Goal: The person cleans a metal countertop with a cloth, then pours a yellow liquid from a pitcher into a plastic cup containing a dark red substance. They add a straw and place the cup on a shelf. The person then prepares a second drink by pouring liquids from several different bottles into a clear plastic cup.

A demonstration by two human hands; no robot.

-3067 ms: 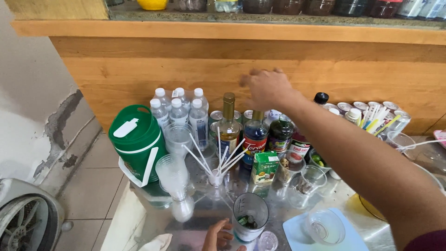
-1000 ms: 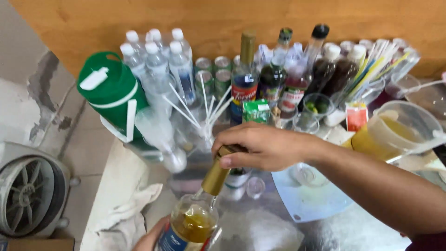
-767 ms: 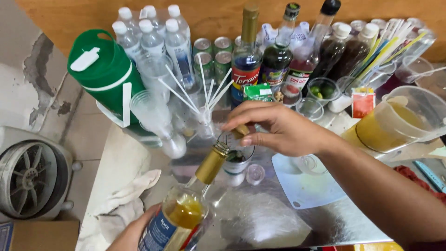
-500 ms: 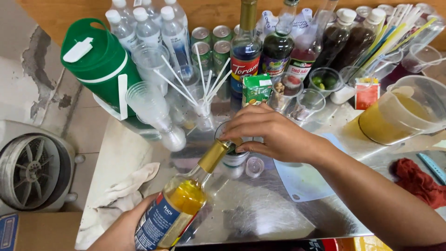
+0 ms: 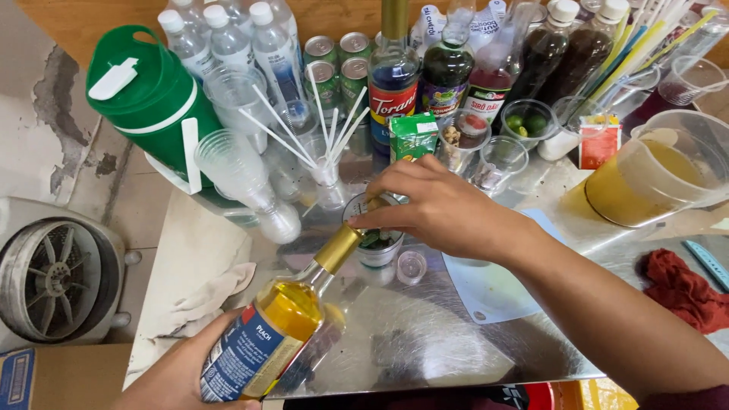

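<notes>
So, head view: left hand (image 5: 178,376) wrapped round a glass syrup bottle (image 5: 277,330), amber liquid, blue label, gold foil neck tilted toward 1 o'clock over the shiny steel counter (image 5: 425,334). Right hand (image 5: 440,209) has fingers curled at the bottle's mouth above a clear cup (image 5: 376,235), probably pinching the cap. Green jug (image 5: 144,102) at 10 o'clock, red rag (image 5: 683,285) at 3.

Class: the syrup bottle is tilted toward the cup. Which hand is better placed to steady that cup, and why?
The right hand: it is already at the cup, by the bottle's gold neck. The left hand is busy gripping the bottle's base, away from the cup.
</notes>
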